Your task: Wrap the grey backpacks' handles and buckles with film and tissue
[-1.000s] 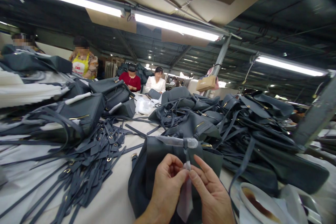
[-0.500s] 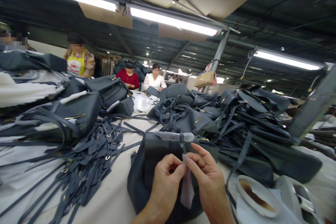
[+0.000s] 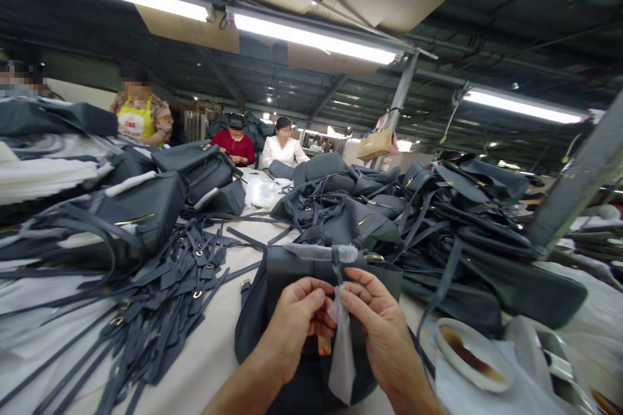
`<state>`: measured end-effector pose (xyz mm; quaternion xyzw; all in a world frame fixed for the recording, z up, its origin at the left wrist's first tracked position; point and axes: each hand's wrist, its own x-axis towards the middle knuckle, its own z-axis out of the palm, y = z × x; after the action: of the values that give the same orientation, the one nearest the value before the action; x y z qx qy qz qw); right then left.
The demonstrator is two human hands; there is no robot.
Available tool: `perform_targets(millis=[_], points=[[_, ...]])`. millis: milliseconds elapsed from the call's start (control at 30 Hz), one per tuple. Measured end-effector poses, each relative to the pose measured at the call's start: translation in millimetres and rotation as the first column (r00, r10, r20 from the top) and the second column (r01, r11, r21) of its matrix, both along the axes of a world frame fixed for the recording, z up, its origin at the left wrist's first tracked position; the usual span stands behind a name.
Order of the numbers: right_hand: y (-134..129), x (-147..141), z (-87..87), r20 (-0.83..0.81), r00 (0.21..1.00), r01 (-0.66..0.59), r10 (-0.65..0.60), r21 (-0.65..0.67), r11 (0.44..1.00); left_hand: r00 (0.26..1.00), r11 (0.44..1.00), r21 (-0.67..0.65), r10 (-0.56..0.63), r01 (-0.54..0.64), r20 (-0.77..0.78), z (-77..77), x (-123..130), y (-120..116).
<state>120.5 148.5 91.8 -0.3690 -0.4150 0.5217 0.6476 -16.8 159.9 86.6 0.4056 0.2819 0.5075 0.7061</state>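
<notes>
A dark blue-grey bag (image 3: 253, 324) stands upright on the table in front of me. White tissue (image 3: 343, 363) hangs down over its front from a narrow strap, and more translucent wrapping (image 3: 316, 253) covers the top handle. My right hand (image 3: 377, 318) pinches the tissue near its upper end from the right. Close on the left of it, my left hand (image 3: 302, 311) has its fingers curled together at the tissue's edge. Below its fingers a small tan and orange piece (image 3: 324, 345) shows; whether the fingers grip it is unclear.
Many dark straps with buckles (image 3: 170, 285) lie at left. Bags are piled behind and on the right (image 3: 516, 279). A stained white dish (image 3: 472, 356) sits at lower right. Several people, one in red (image 3: 233, 146), are beyond the table.
My left hand has shifted slightly left and its fingers have curled under. The small tan and orange piece has come into view below them. The tissue hangs more spread out.
</notes>
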Motion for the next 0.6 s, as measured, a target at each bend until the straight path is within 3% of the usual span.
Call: perform_targets(millis=[267, 433, 600], points=[[-1, -3, -4.0, 0.088, 0.995, 0.053, -0.056, 0.038, 0.998, 0.998, 0.996, 0.071, -0.055, 0.057, -0.033, -5.9, 0, 1], [3, 0, -12.8, 0.189, 0.974, 0.108, -0.125, 0.099, 0.989, 0.981, 0.991, 0.118, 0.083, -0.063, -0.173, -3.2, 5, -2], [-5, -4, -10.1, 0.221, 0.971, 0.064, -0.091, 0.126, 0.990, 0.954, 0.970, 0.177, 0.205, -0.168, -0.217, 4.2, 11, -7]])
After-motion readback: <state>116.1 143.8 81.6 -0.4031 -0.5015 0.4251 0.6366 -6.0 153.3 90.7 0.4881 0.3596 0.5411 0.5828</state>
